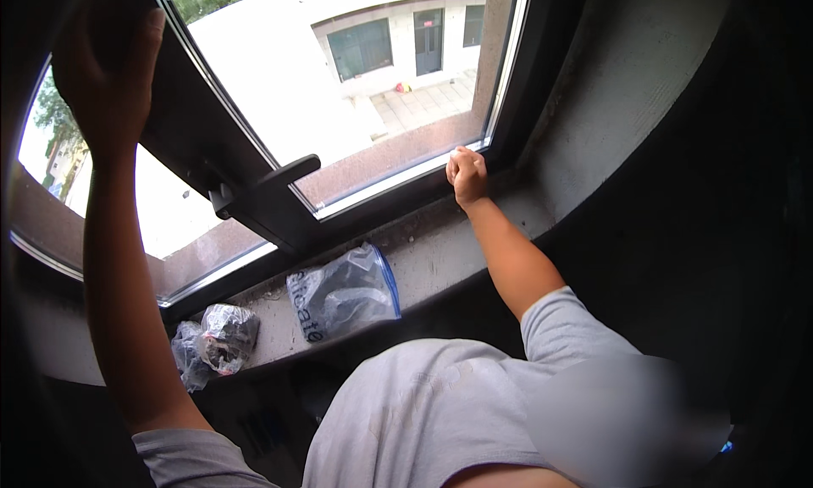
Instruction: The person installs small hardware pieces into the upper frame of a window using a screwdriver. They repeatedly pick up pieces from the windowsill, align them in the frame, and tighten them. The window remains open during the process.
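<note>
My left hand [110,94] is raised at the upper left against the dark upright of the window frame [182,119]. Its thumb is stretched out; the other fingers are lost in the dark. Lower on that upright sits a black window handle [275,180], apart from both hands. My right hand [468,176] is closed at the bottom edge of the right windowpane [406,162], near the corner of the frame. Its fingers are curled in, and whatever they may hold is hidden.
A clear zip bag [360,291] with a blue seal and dark lettering lies on the grey windowsill [445,255]. Left of it are crumpled clear plastic bags [227,335] with something dark inside. A sloped plaster wall [627,98] borders the window at the right.
</note>
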Action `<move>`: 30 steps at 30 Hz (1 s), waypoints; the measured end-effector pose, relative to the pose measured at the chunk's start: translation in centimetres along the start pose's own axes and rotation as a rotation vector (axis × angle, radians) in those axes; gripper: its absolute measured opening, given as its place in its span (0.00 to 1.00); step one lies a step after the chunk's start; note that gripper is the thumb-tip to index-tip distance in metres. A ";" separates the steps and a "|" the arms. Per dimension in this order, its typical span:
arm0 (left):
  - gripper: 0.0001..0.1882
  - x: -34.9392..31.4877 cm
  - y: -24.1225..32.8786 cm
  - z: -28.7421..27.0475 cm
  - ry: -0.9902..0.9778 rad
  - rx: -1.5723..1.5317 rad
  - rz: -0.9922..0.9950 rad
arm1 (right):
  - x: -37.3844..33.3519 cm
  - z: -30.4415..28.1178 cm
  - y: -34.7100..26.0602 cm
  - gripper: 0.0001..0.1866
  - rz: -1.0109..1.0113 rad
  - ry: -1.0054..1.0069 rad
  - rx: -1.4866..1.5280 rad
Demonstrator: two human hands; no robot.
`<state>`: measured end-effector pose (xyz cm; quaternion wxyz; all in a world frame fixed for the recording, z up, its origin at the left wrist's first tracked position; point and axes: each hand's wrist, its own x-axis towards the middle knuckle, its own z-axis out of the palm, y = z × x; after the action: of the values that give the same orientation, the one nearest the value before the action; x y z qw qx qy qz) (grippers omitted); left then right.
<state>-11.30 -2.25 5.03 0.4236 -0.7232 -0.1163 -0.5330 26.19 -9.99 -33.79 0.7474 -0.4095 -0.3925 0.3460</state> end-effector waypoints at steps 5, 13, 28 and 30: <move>0.48 -1.0 0.5 -0.2 -0.003 0.169 -0.124 | 1.3 0.5 0.0 0.14 -0.041 0.185 0.165; 0.48 -0.4 0.5 -0.1 0.088 0.091 -0.078 | 3.5 -0.8 -2.1 0.19 -0.040 -0.014 0.031; 0.47 0.5 1.8 -0.5 0.000 0.073 -0.241 | -3.0 20.4 -18.1 0.15 -0.914 -0.636 -0.876; 0.46 1.1 1.3 -0.6 0.017 0.070 -0.208 | -3.3 21.6 -18.7 0.16 -0.777 -0.732 -0.951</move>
<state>-10.40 -3.80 5.40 0.3918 -0.6875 -0.2059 -0.5757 9.55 -13.41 -10.54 0.3775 -0.3790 -0.8440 -0.0387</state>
